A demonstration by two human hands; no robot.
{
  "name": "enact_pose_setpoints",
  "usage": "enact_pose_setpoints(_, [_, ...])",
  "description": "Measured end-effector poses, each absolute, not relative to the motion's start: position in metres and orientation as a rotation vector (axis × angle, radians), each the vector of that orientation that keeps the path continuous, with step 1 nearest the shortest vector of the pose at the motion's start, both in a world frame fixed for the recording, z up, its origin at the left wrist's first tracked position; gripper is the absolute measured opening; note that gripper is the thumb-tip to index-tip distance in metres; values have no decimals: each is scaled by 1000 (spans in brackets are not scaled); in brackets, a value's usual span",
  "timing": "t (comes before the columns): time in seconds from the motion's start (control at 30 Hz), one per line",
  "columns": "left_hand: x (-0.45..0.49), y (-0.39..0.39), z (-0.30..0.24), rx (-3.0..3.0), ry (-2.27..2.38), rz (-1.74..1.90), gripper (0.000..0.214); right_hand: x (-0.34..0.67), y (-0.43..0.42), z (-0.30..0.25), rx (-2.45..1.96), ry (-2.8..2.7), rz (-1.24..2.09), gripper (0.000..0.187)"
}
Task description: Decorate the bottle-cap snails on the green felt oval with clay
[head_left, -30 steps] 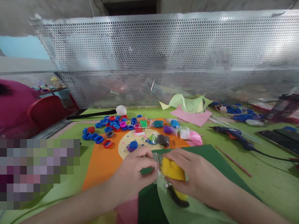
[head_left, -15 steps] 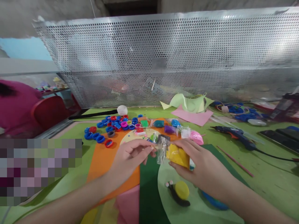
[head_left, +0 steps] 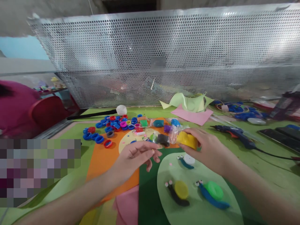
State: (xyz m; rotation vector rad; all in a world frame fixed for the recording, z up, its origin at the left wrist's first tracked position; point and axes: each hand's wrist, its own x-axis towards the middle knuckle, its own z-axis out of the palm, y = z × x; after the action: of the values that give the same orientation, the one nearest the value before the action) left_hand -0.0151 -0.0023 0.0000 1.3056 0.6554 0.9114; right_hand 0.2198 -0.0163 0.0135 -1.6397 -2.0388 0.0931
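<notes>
My right hand [head_left: 205, 148] is closed around a clear plastic bag of yellow modelling clay [head_left: 187, 140], its loose end pointing left. At the left, my left hand [head_left: 140, 154] has thumb and forefinger pinched on a tiny bit of yellow clay [head_left: 153, 151], mostly hidden by the fingers. Below my hands a pale green paper shape [head_left: 167, 203] lies on dark green paper [head_left: 148, 193]. On it sit a black clay snail with a yellow shell [head_left: 181, 190], a blue snail with a green shell [head_left: 214, 190] and a blue snail with a white shell [head_left: 188, 159].
Several bottle-cap rings [head_left: 117, 123] are heaped at the back left. Bags of coloured clay, including a black one [head_left: 162, 139], lie behind my hands. A glue gun [head_left: 236, 134] with its cord rests at the right. A perforated metal panel [head_left: 140, 62] stands behind the table.
My right hand has moved up and away to the right with the yellow clay bag, uncovering the two blue snails. My left hand stays nearly in place, now apart from the bag.
</notes>
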Motion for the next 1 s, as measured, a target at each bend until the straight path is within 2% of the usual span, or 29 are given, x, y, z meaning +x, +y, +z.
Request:
enact_pose_setpoints(0.2, [-17,-2,-2,1332,620,800,22,218,-17,15,-1638,-2062,110,34])
enact_pose_setpoints(0.7, [-20,-2,-4,1495,663,871,4,218,-14,10,-1665,-2111,121,34])
enact_pose_setpoints(1.0, [-21,-1,-2,1696,831,877,6,216,-16,16,-1786,-2156,171,36])
